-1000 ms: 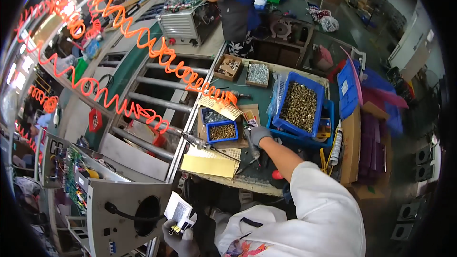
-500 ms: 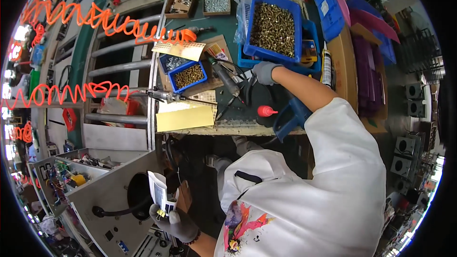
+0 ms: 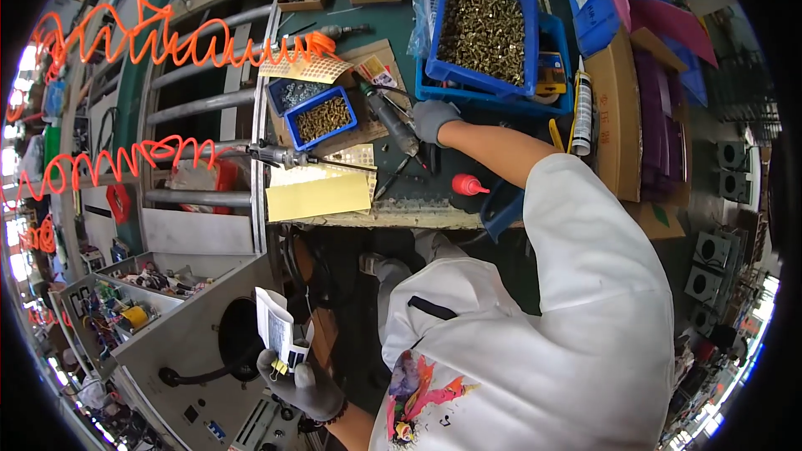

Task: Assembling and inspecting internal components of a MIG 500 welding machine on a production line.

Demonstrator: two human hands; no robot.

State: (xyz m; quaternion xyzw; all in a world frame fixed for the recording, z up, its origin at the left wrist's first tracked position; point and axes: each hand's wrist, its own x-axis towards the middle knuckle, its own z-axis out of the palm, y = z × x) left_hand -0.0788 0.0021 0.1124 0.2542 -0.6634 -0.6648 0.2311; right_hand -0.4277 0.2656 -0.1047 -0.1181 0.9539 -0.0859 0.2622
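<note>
My left hand (image 3: 307,391), in a grey glove, grips a folded sheaf of printed papers (image 3: 274,326) with a yellow binder clip (image 3: 279,366) at its lower end. The sheaf stands in front of a grey metal cabinet (image 3: 180,359). My right hand (image 3: 436,121), gloved too, is down among the tools on the green-topped bench. Its fingers point away and downward, mostly hidden, so any hold is unclear. Just left of it lies a grey cylindrical power tool (image 3: 393,124). Dark tool handles (image 3: 431,156) show below the glove. Nearer me sits a red squeeze bottle (image 3: 469,184).
A large blue bin of brass-coloured screws (image 3: 484,38) stands beyond my right hand. Small blue bins hold screws (image 3: 324,119). Yellow sticker sheets (image 3: 322,199) lie at the bench's left. Orange coiled hoses (image 3: 200,42) hang over the metal rollers (image 3: 200,107). A cardboard box (image 3: 616,117) stands at right.
My right hand has moved left, from beside the blue bin to over the tools beside the power tool. My left hand still holds the papers, nearly unmoved.
</note>
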